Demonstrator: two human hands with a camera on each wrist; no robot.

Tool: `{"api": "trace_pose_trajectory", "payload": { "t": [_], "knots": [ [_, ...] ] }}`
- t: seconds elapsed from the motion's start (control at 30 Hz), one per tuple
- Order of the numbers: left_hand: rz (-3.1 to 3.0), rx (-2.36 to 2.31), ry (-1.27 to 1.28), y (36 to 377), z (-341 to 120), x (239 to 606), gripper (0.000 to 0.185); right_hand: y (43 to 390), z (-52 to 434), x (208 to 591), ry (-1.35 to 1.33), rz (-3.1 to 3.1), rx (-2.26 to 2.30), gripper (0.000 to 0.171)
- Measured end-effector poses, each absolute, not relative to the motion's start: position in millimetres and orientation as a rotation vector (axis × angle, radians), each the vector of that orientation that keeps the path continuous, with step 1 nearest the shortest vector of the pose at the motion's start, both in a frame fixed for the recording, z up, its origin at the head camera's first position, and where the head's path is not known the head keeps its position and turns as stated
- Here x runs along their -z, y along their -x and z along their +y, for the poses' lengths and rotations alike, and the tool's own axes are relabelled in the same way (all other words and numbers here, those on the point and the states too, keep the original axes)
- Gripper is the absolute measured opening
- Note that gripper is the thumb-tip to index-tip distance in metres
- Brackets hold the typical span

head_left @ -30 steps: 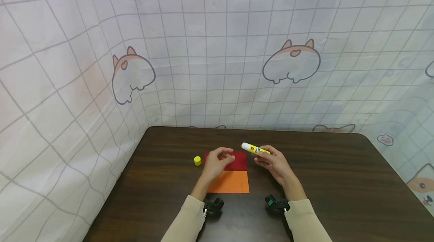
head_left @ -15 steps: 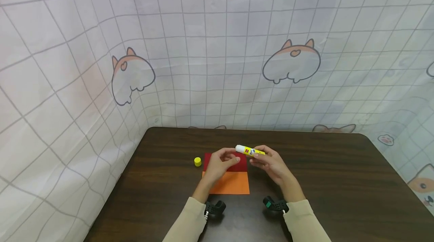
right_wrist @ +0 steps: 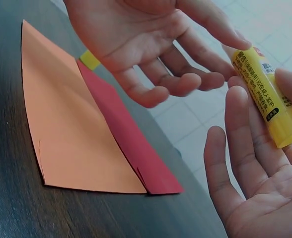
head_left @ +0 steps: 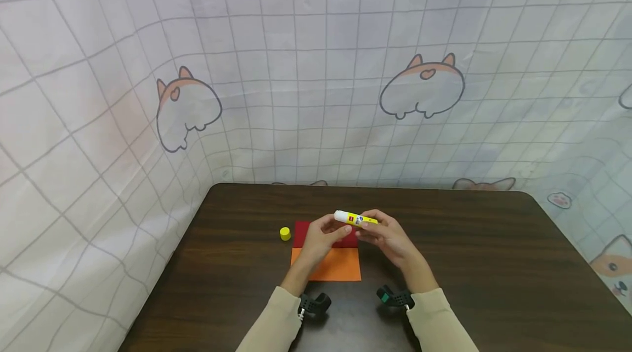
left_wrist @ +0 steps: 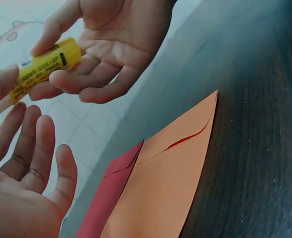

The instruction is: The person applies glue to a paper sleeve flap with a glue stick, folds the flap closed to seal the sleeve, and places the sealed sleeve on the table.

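Note:
A yellow glue stick with a white front end is held above the table, tilted, between both hands. My right hand pinches its yellow rear part between thumb and fingers. At the other end, the thumb and forefinger of my left hand pinch the tube near the white part; the remaining fingers are spread loosely, as the left wrist view shows. Below lie an orange paper piece and a red paper piece, edge to edge, with slit-like folds. The yellow cap stands left of the red paper.
The dark wooden table extends to both sides of the papers. A white grid-patterned cloth with cartoon animals hangs behind and at the sides. A black wrist strap is on the left wrist, another strap on the right.
My right hand has moved left with the glue stick, bringing its white end to my left hand. The left hand has shifted slightly right and now pinches the stick too.

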State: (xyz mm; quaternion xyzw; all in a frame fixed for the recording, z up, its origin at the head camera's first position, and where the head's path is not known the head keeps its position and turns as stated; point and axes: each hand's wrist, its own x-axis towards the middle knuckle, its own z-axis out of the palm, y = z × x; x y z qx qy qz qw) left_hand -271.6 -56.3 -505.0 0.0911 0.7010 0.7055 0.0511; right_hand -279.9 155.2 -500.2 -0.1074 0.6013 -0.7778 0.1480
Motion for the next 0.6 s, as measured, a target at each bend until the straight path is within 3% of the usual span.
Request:
{"api": "trace_pose_trajectory", "payload": {
  "t": [0.6],
  "knots": [
    [2.026, -2.321, -0.241, 272.3, -52.6, 507.5, 0.039, 277.3, 149.8, 497.0, 0.327, 1.666, 2.246, 0.010]
  ]
}}
